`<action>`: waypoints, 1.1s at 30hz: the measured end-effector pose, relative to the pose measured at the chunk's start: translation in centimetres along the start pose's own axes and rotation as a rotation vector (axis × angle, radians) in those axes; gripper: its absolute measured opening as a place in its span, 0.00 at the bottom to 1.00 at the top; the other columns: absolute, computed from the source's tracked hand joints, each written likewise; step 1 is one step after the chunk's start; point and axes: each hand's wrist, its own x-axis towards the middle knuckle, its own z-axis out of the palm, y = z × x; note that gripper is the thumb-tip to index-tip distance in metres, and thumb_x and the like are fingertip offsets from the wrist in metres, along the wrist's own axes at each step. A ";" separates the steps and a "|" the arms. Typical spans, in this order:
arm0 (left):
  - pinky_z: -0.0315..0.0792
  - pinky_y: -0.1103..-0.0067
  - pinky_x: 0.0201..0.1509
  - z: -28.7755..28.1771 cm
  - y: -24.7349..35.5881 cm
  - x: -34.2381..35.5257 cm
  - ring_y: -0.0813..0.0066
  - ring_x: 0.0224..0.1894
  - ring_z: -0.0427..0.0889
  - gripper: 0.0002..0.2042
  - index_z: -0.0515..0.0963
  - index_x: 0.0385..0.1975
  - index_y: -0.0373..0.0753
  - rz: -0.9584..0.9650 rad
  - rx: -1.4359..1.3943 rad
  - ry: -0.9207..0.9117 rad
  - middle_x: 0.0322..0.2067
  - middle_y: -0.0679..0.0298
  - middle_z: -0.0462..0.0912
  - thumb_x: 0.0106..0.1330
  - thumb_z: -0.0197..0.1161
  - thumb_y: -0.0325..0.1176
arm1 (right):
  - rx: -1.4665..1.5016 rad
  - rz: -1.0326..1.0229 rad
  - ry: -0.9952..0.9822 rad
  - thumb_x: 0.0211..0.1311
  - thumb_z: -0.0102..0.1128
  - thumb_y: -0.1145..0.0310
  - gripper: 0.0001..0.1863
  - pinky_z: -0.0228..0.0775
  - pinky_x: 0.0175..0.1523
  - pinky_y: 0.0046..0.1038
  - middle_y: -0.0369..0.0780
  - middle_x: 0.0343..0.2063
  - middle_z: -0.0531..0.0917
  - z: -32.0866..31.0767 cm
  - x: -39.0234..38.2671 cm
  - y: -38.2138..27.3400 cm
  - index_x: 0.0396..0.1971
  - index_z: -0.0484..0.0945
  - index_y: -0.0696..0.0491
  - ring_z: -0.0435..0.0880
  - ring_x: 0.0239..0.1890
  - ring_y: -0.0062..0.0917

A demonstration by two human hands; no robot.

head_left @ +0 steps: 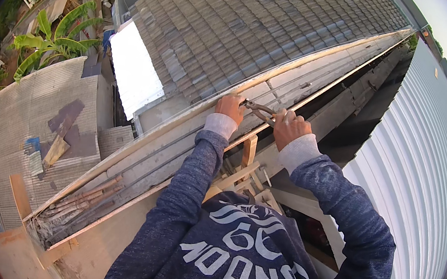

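My right hand is closed around the handles of a pair of dark metal pincers, whose jaws point left. Close by the jaws, my left hand has its fingers curled together; whatever they pinch is too small or hidden to name. Both hands are over a long, narrow concrete-coloured channel with board edges. Thin steel bars run lengthwise inside it, with a small cross-piece farther along.
A tiled roof slopes beyond the channel. Corrugated metal sheeting lies on the right, beside a dark gap. Wooden props stand below my hands. Bamboo-like sticks lie in the channel's near left end; a lower roof is at left.
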 end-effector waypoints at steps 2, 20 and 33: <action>0.72 0.64 0.47 -0.1 0.1 -0.1 0.53 0.41 0.80 0.12 0.82 0.39 0.41 -0.004 -0.008 0.001 0.35 0.54 0.83 0.55 0.66 0.31 | -0.033 -0.012 -0.002 0.60 0.55 0.70 0.17 0.78 0.33 0.27 0.43 0.32 0.80 -0.3 0.1 0.4 0.47 0.71 0.64 0.84 0.32 0.29; 0.72 0.66 0.52 -0.8 0.7 -0.2 0.54 0.46 0.80 0.13 0.83 0.40 0.40 -0.082 -0.060 -0.031 0.41 0.54 0.83 0.55 0.66 0.33 | -0.042 -0.161 0.069 0.60 0.53 0.72 0.07 0.79 0.30 0.30 0.42 0.30 0.80 5.0 1.4 6.1 0.38 0.70 0.55 0.86 0.30 0.31; 0.74 0.67 0.48 -0.2 0.0 0.1 0.56 0.43 0.82 0.14 0.80 0.42 0.42 -0.129 -0.175 -0.035 0.36 0.56 0.84 0.54 0.67 0.29 | 0.305 0.063 -0.339 0.63 0.56 0.62 0.12 0.78 0.38 0.39 0.49 0.27 0.83 1.9 2.0 3.8 0.40 0.77 0.53 0.85 0.35 0.42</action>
